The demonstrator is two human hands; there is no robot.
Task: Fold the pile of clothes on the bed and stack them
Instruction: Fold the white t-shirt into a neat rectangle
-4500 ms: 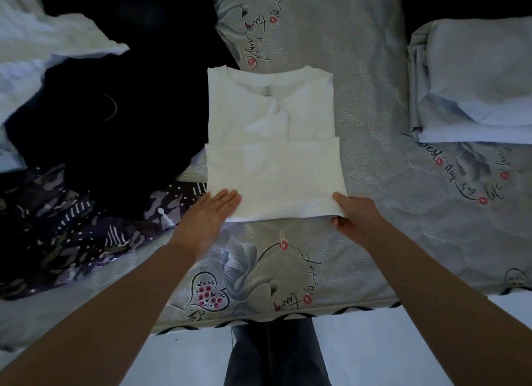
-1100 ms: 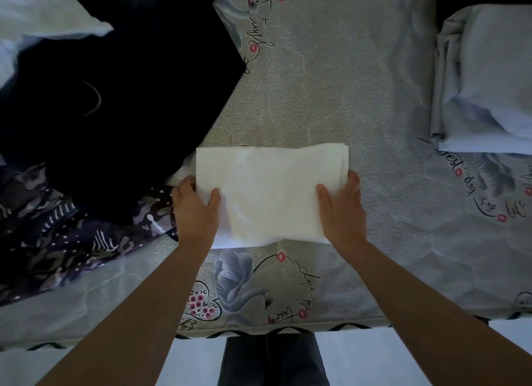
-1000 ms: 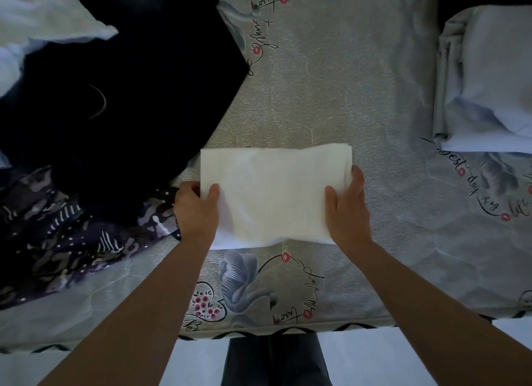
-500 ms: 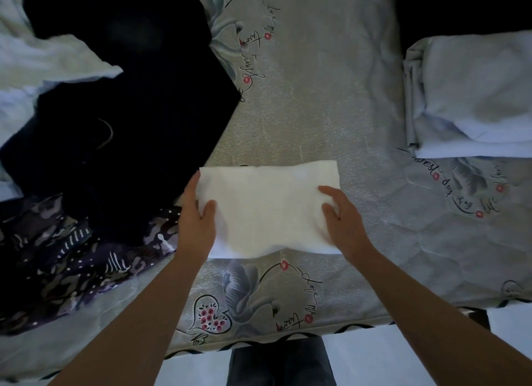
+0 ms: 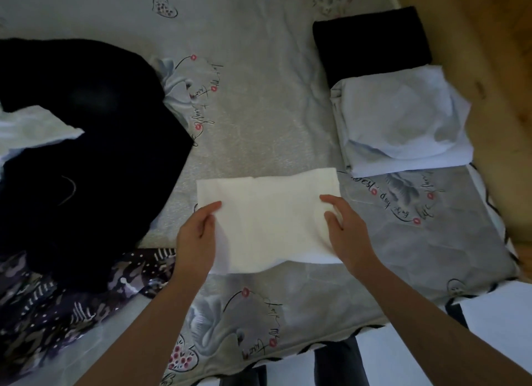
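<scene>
Holding the folded white shirt [image 5: 267, 221] at bed centre: my left hand [image 5: 197, 237] pinches its 9 o'clock edge, right hand [image 5: 345, 230] curls round the 3 o'clock edge. Folded stack [image 5: 403, 126] waits at 2 o'clock; unfolded pile [image 5: 86, 161] at 9 o'clock remains, I'd judge well under half done.

Single head-worn camera, wide-angle, looks forward and steeply down over bed [image 5: 259, 132] from its near edge; close, arm's-reach range.

The folded white shirt [image 5: 267, 224] looked like soft matt cotton; the bedsheet [image 5: 259, 120] was printed cloth with a faint sheen; the black garment [image 5: 95, 155] was dull, light-absorbing fabric.
</scene>
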